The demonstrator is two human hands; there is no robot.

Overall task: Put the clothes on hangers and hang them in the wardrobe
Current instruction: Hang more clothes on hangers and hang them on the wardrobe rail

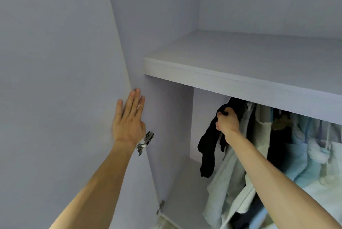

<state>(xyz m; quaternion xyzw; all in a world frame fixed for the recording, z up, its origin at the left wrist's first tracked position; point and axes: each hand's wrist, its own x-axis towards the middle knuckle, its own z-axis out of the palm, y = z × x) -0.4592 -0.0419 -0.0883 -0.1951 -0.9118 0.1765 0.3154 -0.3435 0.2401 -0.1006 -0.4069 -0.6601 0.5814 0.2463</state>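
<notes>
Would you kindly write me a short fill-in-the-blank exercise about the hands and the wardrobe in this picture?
1. The left hand lies flat, fingers straight, against the open wardrobe ____.
2. The right hand grips a garment coloured ____.
3. The metal hinge shows right beside the ____ wrist.
Missing words: door; black; left.

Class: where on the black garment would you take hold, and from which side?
Grip the black garment at its bunched top, reaching in from the front, as the right hand does: the rest hangs limp, and pale clothes crowd its right side.
</notes>
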